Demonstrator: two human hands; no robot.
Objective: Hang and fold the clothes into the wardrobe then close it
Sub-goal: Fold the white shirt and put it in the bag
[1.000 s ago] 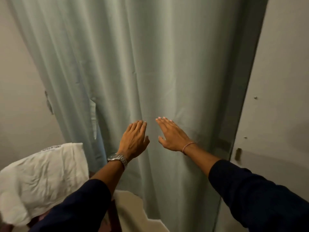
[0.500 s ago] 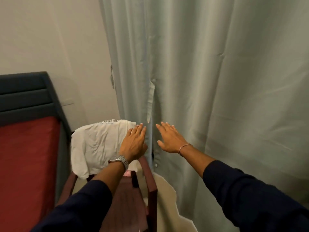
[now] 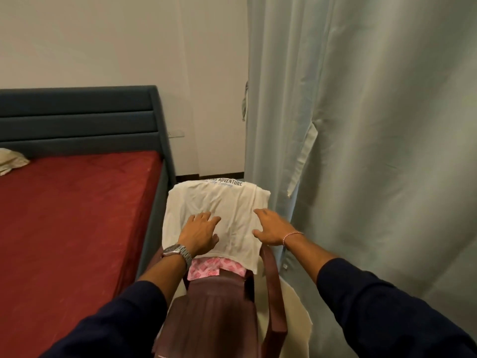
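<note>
**Both my hands over the white T-shirt on the chair**

Head view: I look down at a dark red plastic chair (image 3: 219, 301) that stands between the bed (image 3: 77, 215) on the left and a pale green curtain (image 3: 374, 151) on the right. A white T-shirt (image 3: 232, 202) lies draped over the chair, and near its far edge I can read the printed word "ADVENTURE". Under its near edge a pink patterned cloth (image 3: 214, 267) shows a little.

My left hand (image 3: 200, 235) is on the left part of the T-shirt, palm down, with the fingers spread and nearly straight; its grip is released and it grasps nothing. There is a metal wristwatch (image 3: 178, 250) on this wrist. My right hand (image 3: 271, 227) is at the right edge of the T-shirt, also palm down with the fingers extended and loose, so this grip is released too. I cannot tell if it really touches the fabric or is just above it. This wrist carries a thin pink bracelet (image 3: 291, 235). Both my arms are in dark navy sleeves (image 3: 374, 301).

The bed has a red sheet and a dark blue-grey padded headboard (image 3: 77, 117), and a pale pillow (image 3: 10, 161) lies at its far left. Behind all is a plain cream wall (image 3: 116, 40).
</note>
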